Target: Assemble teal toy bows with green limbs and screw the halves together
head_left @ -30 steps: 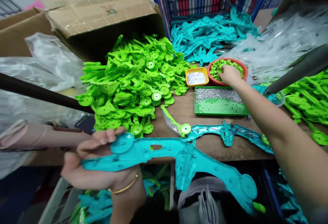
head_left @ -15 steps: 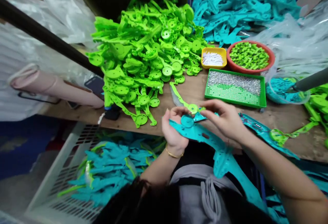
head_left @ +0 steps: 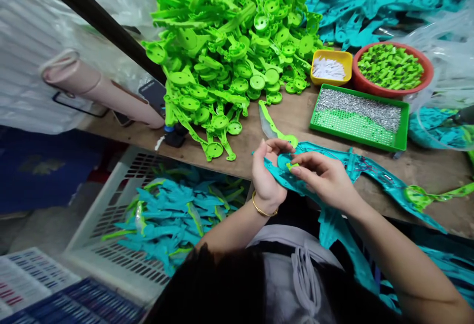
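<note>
Looks like the small-piece fitting step, judging by the grip. Holding a long turquoise part [head_left: 331, 232] by its upper end in the left hand [head_left: 269, 180], palm cupped round it and fingers curled near the round end [head_left: 284, 159]. Pinching a small green piece [head_left: 291, 166] between thumb and fingers of the right hand [head_left: 328, 178], right at that round end. Can't tell from this angle about seated versus just hovering. Also can't see any clear support under the lower end, down past the edge of the wooden table [head_left: 291, 116] and in front of the body.

Also seeing a second turquoise part [head_left: 379, 173] on the table just beyond, wires showing, plus similar green bits in the red bowl [head_left: 383, 90] behind the green tray [head_left: 342, 126].

Next move, at a guess: calls for steadying with the left, lining up the green piece, then pressing straight without tipping it. Easy to fumble, so pinch gently.
</note>
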A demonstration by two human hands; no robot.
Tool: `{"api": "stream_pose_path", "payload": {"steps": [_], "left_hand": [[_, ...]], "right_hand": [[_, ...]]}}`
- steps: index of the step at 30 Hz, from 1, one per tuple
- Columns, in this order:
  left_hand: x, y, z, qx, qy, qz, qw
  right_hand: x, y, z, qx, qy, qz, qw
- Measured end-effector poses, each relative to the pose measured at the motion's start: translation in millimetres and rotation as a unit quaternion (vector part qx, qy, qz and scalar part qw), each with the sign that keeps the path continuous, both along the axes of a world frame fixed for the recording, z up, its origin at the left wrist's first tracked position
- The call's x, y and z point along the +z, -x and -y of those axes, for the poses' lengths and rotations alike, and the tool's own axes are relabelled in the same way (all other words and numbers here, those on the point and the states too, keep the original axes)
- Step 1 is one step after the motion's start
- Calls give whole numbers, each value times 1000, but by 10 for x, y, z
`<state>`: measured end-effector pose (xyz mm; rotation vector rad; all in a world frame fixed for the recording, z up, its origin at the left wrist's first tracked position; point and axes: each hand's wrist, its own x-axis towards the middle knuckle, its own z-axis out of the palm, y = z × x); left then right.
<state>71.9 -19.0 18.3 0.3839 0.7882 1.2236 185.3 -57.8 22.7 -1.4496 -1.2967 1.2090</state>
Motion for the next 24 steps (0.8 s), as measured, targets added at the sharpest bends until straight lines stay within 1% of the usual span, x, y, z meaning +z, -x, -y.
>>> {"api": "stream_pose_path", "payload": {"steps": [7, 9, 11, 14, 16, 19, 20, 21, 22, 23, 24], "left_hand": [[6, -6, 31, 6, 2, -13, 1000], [0, -23, 43, 9, 4, -17, 1000], [-11, -62, 56, 22, 3, -35, 999], [-20, -124, 61, 38, -9, -61, 997], [5, -110, 36, 9, -18, -48, 999], [126, 54, -96, -45, -55, -6, 997], [184, 138, -174, -31, -79, 7, 996], [244, 223, -266, -5, -100, 13, 995], [302, 302, -365, 17, -124, 7, 992], [356, 366, -463, 46, -154, -13, 987], [403, 409, -548, 64, -182, -25, 981]], "right_hand": [[-18, 31, 44, 32, -4, -82, 996], [-55, 63, 60, 30, -16, -68, 997], [-94, 109, 72, 17, -36, -26, 999], [-96, 133, 79, -4, -64, 17, 998], [-54, 40, 99, -7, -75, 38, 996], [-3, -305, 248, -44, -68, 91, 993], [-4, -443, 345, -45, -48, 96, 993], [-13, -570, 462, -21, -13, 80, 997], [-28, -675, 591, 28, 37, 36, 998], [-47, -749, 718, 95, 91, -37, 991], [-63, -793, 830, 159, 138, -124, 970]]}}
